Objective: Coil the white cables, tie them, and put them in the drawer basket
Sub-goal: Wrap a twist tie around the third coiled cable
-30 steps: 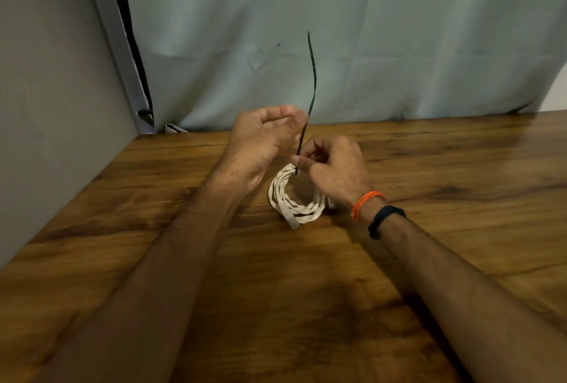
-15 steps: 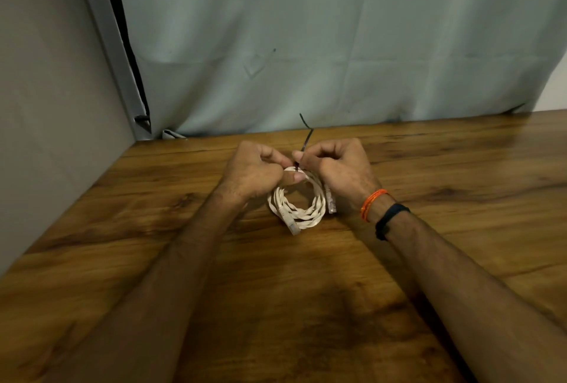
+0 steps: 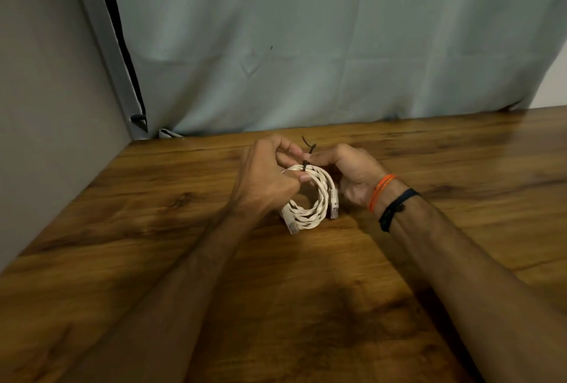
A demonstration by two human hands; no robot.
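Note:
A coiled white cable [image 3: 310, 214] with two plug ends stands tilted on the wooden table [image 3: 460, 168], its top lifted between my hands. A thin black tie [image 3: 310, 149] wraps the top of the coil, and its short twisted end sticks up. My left hand [image 3: 267, 180] grips the coil's upper left side, thumb pressed across the strands. My right hand [image 3: 349, 171] pinches the black tie just above the coil with its fingertips. No drawer basket is in view.
A pale grey-green curtain [image 3: 306, 45] hangs along the table's far edge. A grey wall [image 3: 46, 137] borders the table on the left. Bands sit on my right wrist [image 3: 389, 198].
The long black tie that stood straight up is now pulled down short and twisted at the coil's top. Both hands have closed in on the coil and lifted its top.

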